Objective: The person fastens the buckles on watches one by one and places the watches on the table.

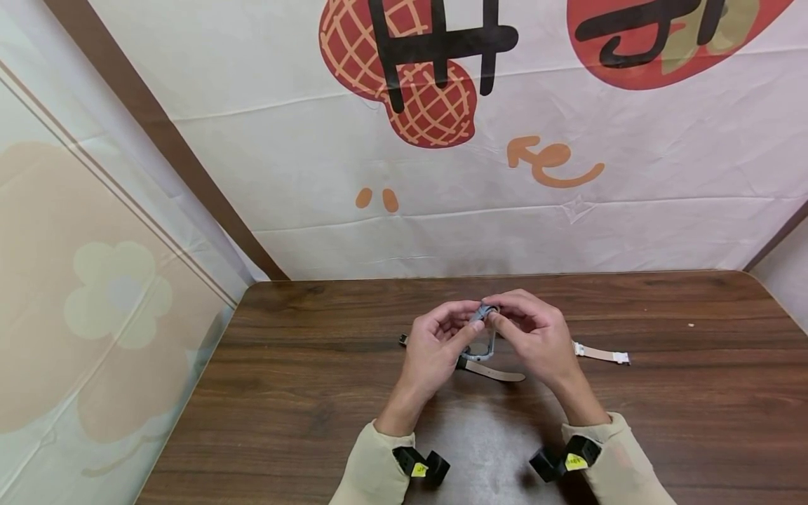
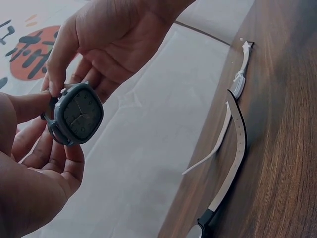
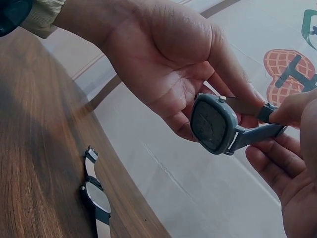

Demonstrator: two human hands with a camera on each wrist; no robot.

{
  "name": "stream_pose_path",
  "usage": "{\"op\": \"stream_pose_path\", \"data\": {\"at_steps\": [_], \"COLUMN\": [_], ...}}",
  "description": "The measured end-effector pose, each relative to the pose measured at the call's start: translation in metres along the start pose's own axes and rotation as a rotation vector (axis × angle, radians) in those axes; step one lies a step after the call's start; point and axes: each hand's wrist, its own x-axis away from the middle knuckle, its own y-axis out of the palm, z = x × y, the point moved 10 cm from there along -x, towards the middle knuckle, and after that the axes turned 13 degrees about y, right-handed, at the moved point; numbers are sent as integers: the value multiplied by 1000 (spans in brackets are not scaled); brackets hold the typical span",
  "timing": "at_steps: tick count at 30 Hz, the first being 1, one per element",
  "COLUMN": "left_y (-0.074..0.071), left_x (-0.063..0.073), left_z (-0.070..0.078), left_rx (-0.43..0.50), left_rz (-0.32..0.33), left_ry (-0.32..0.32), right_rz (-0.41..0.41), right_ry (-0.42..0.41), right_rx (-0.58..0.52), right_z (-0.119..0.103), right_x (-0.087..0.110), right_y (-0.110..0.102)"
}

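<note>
Blue-grey wristwatch with a rounded-square case and dark dial [image 2: 83, 114] is held above the brown wood-grain table [image 1: 284, 393], its strap bent round into a loop. The left hand [image 1: 434, 347] pinches the strap between thumb and fingers; the right hand [image 1: 533, 337] grips it too, fingertips near the left ones. On the table lie a black-cased wristwatch with a beige-lined strap [image 3: 98, 197] and, farther right, a slim white wristwatch [image 1: 602, 353].
</note>
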Motion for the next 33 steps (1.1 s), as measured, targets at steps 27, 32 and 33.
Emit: {"op": "stream_pose_path", "data": {"at_steps": [27, 32, 33], "left_y": [-5, -6, -6], "left_x": [-1, 0, 0], "left_z": [0, 1, 1], "left_rx": [43, 35, 36], "left_rz": [57, 55, 55], "left_ry": [-17, -14, -12], "right_rz": [27, 27, 26], "right_ry": [46, 32, 29], "right_rx": [-37, -40, -42], "right_z": [1, 1, 1], "right_x": [0, 0, 0], "right_y": [-3, -2, -2]}}
